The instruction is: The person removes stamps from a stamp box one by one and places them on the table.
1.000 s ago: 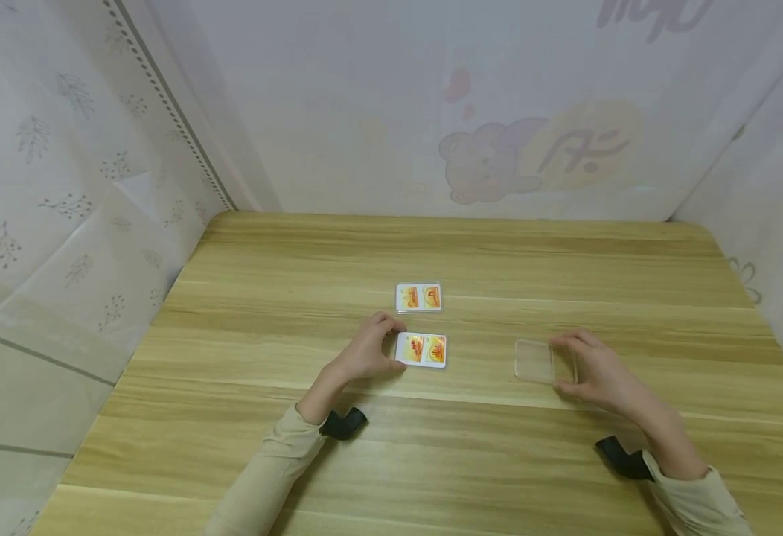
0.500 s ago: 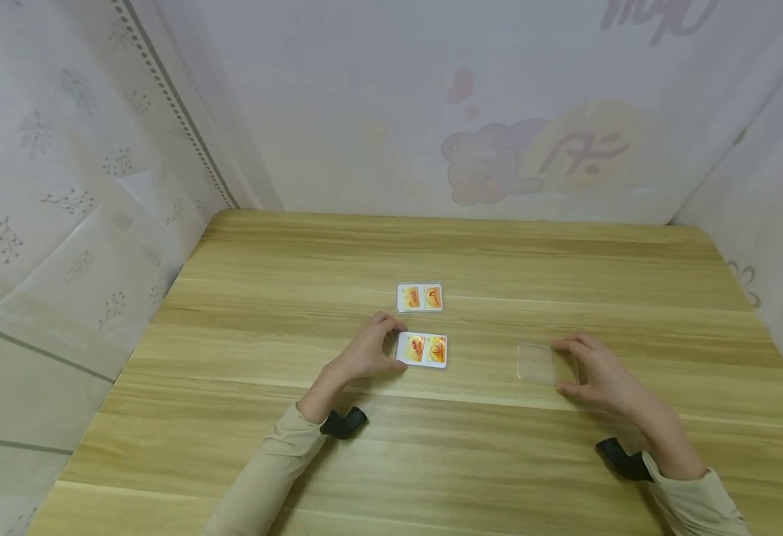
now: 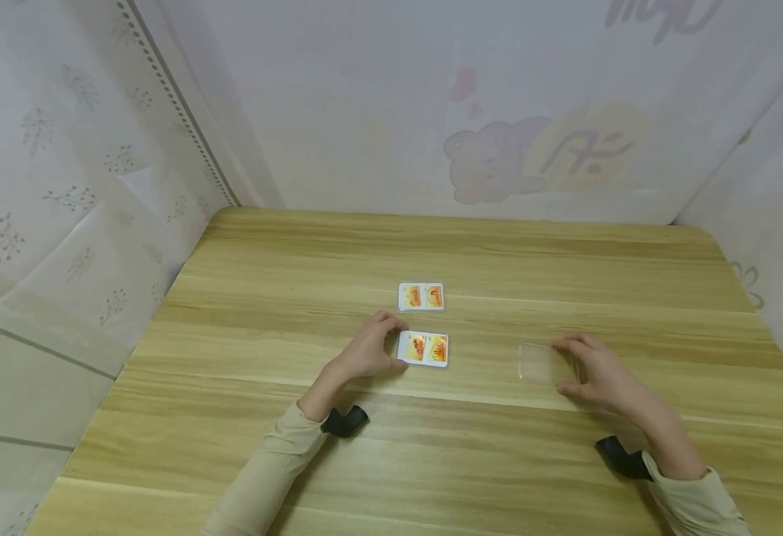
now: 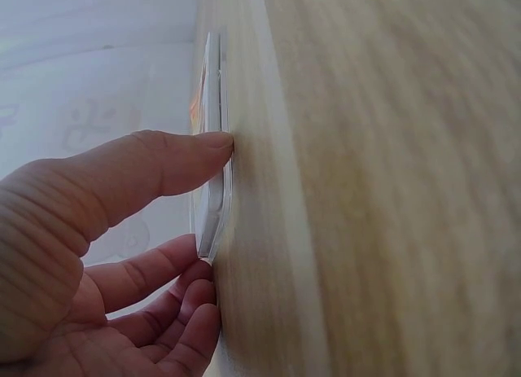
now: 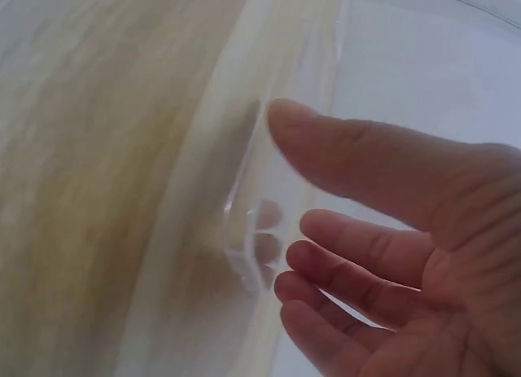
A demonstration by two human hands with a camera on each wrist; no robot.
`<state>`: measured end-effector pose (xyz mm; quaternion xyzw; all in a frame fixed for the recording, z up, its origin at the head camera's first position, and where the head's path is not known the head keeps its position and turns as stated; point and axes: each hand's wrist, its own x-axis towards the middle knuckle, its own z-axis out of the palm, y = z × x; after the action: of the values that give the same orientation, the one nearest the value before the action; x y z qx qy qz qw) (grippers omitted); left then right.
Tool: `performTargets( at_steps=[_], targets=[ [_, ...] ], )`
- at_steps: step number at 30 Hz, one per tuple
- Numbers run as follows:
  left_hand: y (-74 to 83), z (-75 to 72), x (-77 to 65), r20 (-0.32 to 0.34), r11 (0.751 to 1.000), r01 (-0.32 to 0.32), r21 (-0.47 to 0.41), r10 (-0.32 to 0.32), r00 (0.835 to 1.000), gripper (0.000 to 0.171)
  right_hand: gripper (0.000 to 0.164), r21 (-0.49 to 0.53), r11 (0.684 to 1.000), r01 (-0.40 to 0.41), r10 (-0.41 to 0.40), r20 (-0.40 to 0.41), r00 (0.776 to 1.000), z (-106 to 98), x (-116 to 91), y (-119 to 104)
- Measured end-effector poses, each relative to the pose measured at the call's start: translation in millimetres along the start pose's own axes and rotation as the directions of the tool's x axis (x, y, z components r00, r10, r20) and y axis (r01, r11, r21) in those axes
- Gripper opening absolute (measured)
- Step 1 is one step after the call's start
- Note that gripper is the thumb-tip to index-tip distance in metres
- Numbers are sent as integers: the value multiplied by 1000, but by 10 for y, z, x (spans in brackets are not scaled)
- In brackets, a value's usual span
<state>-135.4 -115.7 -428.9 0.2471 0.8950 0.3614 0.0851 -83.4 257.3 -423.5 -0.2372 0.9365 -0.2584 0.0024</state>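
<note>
Left grip [image 3: 365, 351] pinches the near card pack [image 3: 425, 348] by opposite edges; right grip [image 3: 601, 377] holds a clear case [image 3: 535, 362] likewise; far card pack [image 3: 421, 296] lies flat on bench [image 3: 458, 461].

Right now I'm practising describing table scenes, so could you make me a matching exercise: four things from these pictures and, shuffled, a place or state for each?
1. Left hand
2. Right hand
3. Plastic cover
4. Farther picture card

A. See-through, with the table showing through it
B. At the left end of the nearer picture card
C. Lying flat, touched by neither hand
D. At the right end of the plastic cover

Right pairs: 1-B, 2-D, 3-A, 4-C
</note>
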Motion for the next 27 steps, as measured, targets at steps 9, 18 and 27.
performTargets(
  at_steps=[9,18,27],
  targets=[
    [-2,0,2,1,1000,-6,13,6,1000,50,55,-50,984,171,-177,-176,968,9,121,-92],
    [22,-12,-3,8,1000,-7,15,7,1000,50,41,-14,987,160,-159,-224,961,61,290,-243],
    [28,-16,-12,7,1000,-18,13,18,1000,50,35,46,992,118,-108,-188,976,141,419,-368]
  ],
)
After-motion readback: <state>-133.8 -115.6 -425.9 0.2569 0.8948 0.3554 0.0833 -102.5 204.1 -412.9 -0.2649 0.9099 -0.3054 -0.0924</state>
